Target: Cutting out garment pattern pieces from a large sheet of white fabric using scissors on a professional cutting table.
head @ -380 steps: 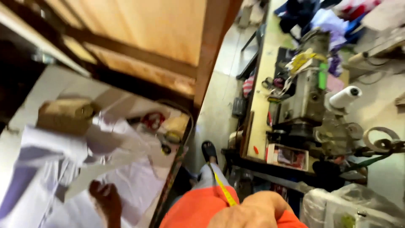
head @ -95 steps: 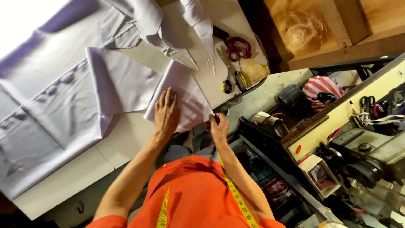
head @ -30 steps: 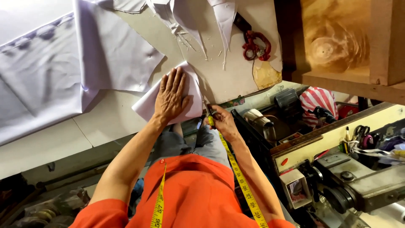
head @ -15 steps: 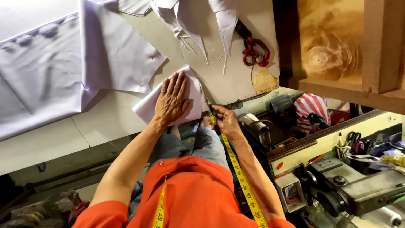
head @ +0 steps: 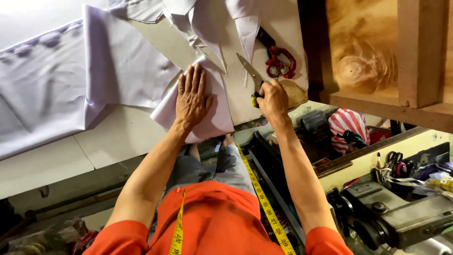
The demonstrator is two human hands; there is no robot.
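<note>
Left hand (head: pixel 191 97) flat, fingers spread and pointing to 12 o'clock, pressing a folded piece of pale lilac fabric (head: pixel 214 118) onto the white cutting table (head: pixel 118 137). The piece sits at the table's near edge; its 6 o'clock corner overhangs the edge slightly, above the person's knees. Right hand (head: pixel 272 100) at 3 o'clock of the left, fingers clamped round the handle of a pair of scissors (head: pixel 250 78). Scissors' long axis runs diagonally, tip at about 11 o'clock, handle at 5 o'clock; blades lie over bare tabletop just beside the fabric's right edge, apart from it. Second pair, red-handled shears (head: pixel 278 59), lies at 1 o'clock of the right hand, near the table's right edge. Large sheet of the same fabric (head: pixel 56 85) covers the table at 9–10 o'clock; cut scraps (head: pixel 212 23) at 12. Open table is a narrow strip between folded piece and shears. Beyond the right edge: wooden shelf (head: pixel 377 71); sewing machine (head: pixel 401 212) at 4 o'clock. Yellow tape measure (head: pixel 259 198) hangs round the neck.
</note>
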